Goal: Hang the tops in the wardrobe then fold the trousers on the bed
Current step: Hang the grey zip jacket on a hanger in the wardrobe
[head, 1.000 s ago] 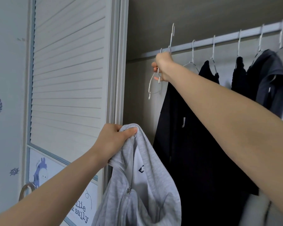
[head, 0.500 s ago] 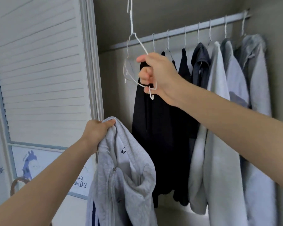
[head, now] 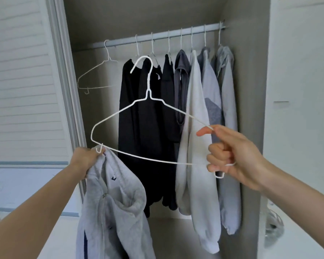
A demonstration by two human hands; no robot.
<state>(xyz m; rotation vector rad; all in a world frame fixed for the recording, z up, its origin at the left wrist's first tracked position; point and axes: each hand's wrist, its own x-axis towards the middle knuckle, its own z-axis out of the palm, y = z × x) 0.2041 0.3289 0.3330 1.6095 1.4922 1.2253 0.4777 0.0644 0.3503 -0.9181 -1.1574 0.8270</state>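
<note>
Head view: our right hand (head: 232,157) grips the thin white wire hanger's (head: 148,128) right end before the wardrobe rail (head: 157,37); our left hand (head: 86,159) clutches the soft grey fleece zip hoodie's (head: 112,208) collar, touching the hanger's left corner.

Before me stands an open wardrobe recess (head: 249,109) with dull grey-brown walls and a pale rail (head: 157,37) across its top. To my left, a white louvred sliding door (head: 22,81) with a grey-blue lower band. To my right, a plain white panel (head: 299,90). Lighting is soft and even.
</note>
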